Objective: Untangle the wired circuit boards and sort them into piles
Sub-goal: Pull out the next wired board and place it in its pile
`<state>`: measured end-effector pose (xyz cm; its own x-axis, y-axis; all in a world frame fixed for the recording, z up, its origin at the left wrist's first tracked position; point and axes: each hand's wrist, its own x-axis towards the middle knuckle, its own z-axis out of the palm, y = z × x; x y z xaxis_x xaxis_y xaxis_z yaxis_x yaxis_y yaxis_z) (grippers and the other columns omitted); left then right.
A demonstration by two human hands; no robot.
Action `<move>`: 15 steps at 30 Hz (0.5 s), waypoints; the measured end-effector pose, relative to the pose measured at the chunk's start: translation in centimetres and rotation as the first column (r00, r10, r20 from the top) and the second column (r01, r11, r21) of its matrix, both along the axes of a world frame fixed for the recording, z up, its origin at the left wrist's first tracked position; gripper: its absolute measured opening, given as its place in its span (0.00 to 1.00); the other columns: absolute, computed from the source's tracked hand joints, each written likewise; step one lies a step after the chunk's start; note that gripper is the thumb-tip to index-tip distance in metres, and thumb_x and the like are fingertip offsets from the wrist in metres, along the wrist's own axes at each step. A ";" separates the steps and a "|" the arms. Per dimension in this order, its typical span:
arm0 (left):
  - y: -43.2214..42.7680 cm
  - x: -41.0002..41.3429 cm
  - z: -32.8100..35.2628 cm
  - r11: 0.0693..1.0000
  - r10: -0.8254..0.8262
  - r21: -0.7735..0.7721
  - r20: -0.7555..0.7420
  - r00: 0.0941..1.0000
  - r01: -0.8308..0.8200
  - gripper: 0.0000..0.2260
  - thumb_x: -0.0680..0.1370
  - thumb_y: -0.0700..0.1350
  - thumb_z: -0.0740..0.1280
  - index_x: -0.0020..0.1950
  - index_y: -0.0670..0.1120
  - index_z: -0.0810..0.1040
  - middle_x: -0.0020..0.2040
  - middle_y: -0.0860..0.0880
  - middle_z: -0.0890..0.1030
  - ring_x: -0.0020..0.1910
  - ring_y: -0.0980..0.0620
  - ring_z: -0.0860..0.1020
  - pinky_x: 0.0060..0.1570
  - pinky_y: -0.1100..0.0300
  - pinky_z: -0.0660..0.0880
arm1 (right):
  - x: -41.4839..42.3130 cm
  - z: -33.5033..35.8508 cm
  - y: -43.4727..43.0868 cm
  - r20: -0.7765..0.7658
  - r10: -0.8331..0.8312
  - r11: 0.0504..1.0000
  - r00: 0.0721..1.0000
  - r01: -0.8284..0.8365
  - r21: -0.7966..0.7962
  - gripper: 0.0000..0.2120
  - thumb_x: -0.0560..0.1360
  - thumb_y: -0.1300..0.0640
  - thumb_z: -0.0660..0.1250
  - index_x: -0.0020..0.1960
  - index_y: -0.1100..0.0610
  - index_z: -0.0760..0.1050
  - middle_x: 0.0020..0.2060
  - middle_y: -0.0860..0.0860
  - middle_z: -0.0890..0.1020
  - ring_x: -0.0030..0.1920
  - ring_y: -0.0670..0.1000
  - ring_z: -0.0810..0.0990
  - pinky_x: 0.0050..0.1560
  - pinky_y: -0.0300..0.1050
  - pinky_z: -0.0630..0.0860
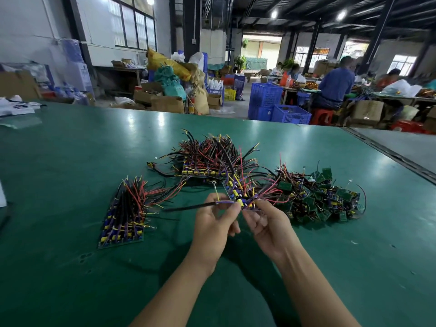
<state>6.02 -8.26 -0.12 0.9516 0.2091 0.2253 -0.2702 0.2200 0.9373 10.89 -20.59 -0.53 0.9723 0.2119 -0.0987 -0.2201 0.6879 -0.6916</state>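
Green is the table (70, 161), above which a wired board (240, 201) is held, pinched by its purple leads between the left hand (212, 225) and the right hand (269, 225). A neat stack (122, 223) is laid at left, a pile (207, 166) behind the hands, and a tangled heap (318, 197) at right.

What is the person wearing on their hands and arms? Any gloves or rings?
Nothing at all. The left hand and right hand have no gloves, and no rings or watch show. The left forearm and right forearm are uncovered too: no sleeves reach into the picture.
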 end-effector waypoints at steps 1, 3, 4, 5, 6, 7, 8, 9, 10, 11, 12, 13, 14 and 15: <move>0.2 -0.1 0.0 0.993 0.065 0.094 0.014 0.998 -0.067 0.10 0.71 0.48 0.68 0.47 0.46 0.73 0.31 0.52 0.77 0.27 0.51 0.73 0.28 0.59 0.70 | 0.0 -0.1 0.0 0.025 -0.003 1.000 1.000 0.004 -0.030 0.08 0.66 0.64 0.69 0.44 0.65 0.79 0.37 0.60 0.85 0.35 0.52 0.85 0.36 0.41 0.81; 0.6 -0.3 -0.4 0.907 0.212 0.351 0.095 0.973 -0.232 0.07 0.73 0.48 0.66 0.48 0.49 0.73 0.34 0.49 0.78 0.30 0.50 0.74 0.32 0.56 0.71 | -0.2 -0.2 0.2 0.078 -0.005 0.997 0.997 0.011 -0.081 0.05 0.65 0.64 0.70 0.39 0.64 0.83 0.35 0.59 0.84 0.36 0.53 0.85 0.39 0.43 0.82; 0.6 -0.3 -0.6 0.836 0.271 0.454 0.147 0.951 -0.308 0.07 0.75 0.47 0.66 0.50 0.49 0.73 0.38 0.49 0.78 0.33 0.53 0.74 0.37 0.57 0.70 | -0.1 -0.4 0.3 0.097 -0.019 0.995 0.995 0.029 -0.099 0.05 0.66 0.65 0.70 0.40 0.65 0.82 0.34 0.59 0.83 0.36 0.53 0.85 0.39 0.43 0.82; 0.6 -0.5 -0.8 0.771 0.326 0.513 0.191 0.926 -0.377 0.07 0.77 0.46 0.66 0.52 0.48 0.73 0.43 0.49 0.78 0.38 0.57 0.74 0.41 0.59 0.69 | -0.1 -0.5 0.4 0.105 -0.040 0.992 0.994 0.052 -0.117 0.05 0.67 0.66 0.70 0.43 0.66 0.81 0.33 0.58 0.83 0.35 0.53 0.85 0.39 0.43 0.82; 0.5 -0.6 -0.7 0.723 0.370 0.542 0.221 0.902 -0.429 0.07 0.78 0.45 0.65 0.55 0.46 0.72 0.49 0.49 0.77 0.43 0.59 0.74 0.45 0.60 0.68 | 0.0 -0.6 0.5 0.110 -0.060 0.988 0.992 0.075 -0.135 0.04 0.70 0.67 0.69 0.44 0.67 0.79 0.34 0.58 0.84 0.35 0.52 0.85 0.38 0.42 0.81; 0.4 -0.8 -0.7 0.681 0.404 0.572 0.227 0.886 -0.457 0.09 0.79 0.47 0.64 0.57 0.45 0.72 0.54 0.49 0.75 0.47 0.57 0.74 0.48 0.59 0.69 | 0.0 -0.7 0.6 0.112 -0.075 0.984 0.991 0.091 -0.152 0.03 0.72 0.69 0.67 0.45 0.67 0.78 0.36 0.59 0.85 0.35 0.53 0.85 0.38 0.42 0.81; 0.3 -0.8 -0.6 0.639 0.439 0.612 0.207 0.874 -0.466 0.12 0.80 0.50 0.62 0.59 0.44 0.72 0.58 0.49 0.73 0.50 0.52 0.75 0.48 0.56 0.71 | 0.0 -0.7 0.7 0.117 -0.080 0.980 0.990 0.099 -0.172 0.03 0.73 0.70 0.66 0.46 0.67 0.79 0.38 0.59 0.85 0.36 0.53 0.85 0.38 0.42 0.81; 0.3 -0.8 -0.6 0.585 0.481 0.667 0.172 0.859 -0.461 0.16 0.80 0.53 0.59 0.61 0.44 0.70 0.60 0.48 0.71 0.52 0.48 0.75 0.47 0.53 0.72 | 0.0 -0.9 0.8 0.123 -0.071 0.977 0.990 0.093 -0.191 0.04 0.72 0.70 0.66 0.46 0.67 0.79 0.41 0.60 0.85 0.38 0.54 0.86 0.38 0.43 0.82; 0.4 -0.8 -0.5 0.524 0.530 0.722 0.139 0.836 -0.452 0.18 0.80 0.54 0.58 0.63 0.44 0.69 0.62 0.47 0.70 0.52 0.45 0.76 0.45 0.52 0.73 | 0.0 -1.0 1.0 0.127 -0.060 0.973 0.990 0.086 -0.213 0.05 0.72 0.70 0.67 0.45 0.66 0.80 0.43 0.61 0.85 0.40 0.56 0.86 0.39 0.44 0.82; 0.7 -0.7 -0.4 0.467 0.573 0.762 0.127 0.810 -0.449 0.18 0.80 0.54 0.57 0.63 0.43 0.68 0.63 0.46 0.69 0.52 0.44 0.77 0.44 0.52 0.74 | -0.1 -1.1 1.2 0.128 -0.049 0.970 0.991 0.078 -0.231 0.05 0.71 0.70 0.67 0.44 0.66 0.81 0.44 0.62 0.85 0.41 0.56 0.86 0.40 0.44 0.82; 0.9 -0.6 -0.4 0.436 0.587 0.770 0.149 0.796 -0.466 0.19 0.81 0.52 0.58 0.65 0.40 0.68 0.64 0.43 0.69 0.54 0.42 0.77 0.46 0.50 0.76 | -0.3 -1.2 1.3 0.128 -0.042 0.967 0.991 0.073 -0.245 0.06 0.71 0.71 0.67 0.41 0.64 0.82 0.44 0.62 0.85 0.41 0.57 0.86 0.40 0.45 0.82; 1.0 -0.5 -0.4 0.426 0.564 0.752 0.214 0.798 -0.502 0.19 0.81 0.48 0.60 0.67 0.37 0.68 0.67 0.40 0.67 0.58 0.40 0.76 0.52 0.48 0.76 | -0.3 -1.3 1.5 0.126 -0.041 0.965 0.991 0.071 -0.251 0.09 0.72 0.72 0.67 0.39 0.63 0.83 0.43 0.61 0.85 0.41 0.57 0.86 0.39 0.45 0.82; 1.0 -0.4 -0.4 0.409 0.511 0.738 0.303 0.805 -0.537 0.20 0.80 0.44 0.61 0.69 0.34 0.66 0.69 0.37 0.66 0.63 0.38 0.73 0.59 0.47 0.75 | -0.4 -1.4 1.7 0.127 -0.031 0.965 0.991 0.062 -0.254 0.12 0.72 0.73 0.66 0.37 0.62 0.83 0.41 0.61 0.85 0.40 0.56 0.86 0.38 0.45 0.82; 0.9 -0.4 -0.5 0.374 0.447 0.745 0.377 0.811 -0.553 0.22 0.81 0.43 0.61 0.72 0.35 0.64 0.72 0.35 0.64 0.67 0.37 0.70 0.64 0.45 0.72 | -0.6 -1.3 1.9 0.131 -0.019 0.967 0.991 0.051 -0.250 0.13 0.72 0.74 0.66 0.35 0.62 0.83 0.39 0.60 0.85 0.38 0.56 0.85 0.37 0.45 0.82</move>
<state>5.65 -7.32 -0.57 0.6995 0.3204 0.6389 -0.1613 -0.8001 0.5778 10.30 -18.71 -1.81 0.9867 0.1614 -0.0205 -0.0986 0.4928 -0.8645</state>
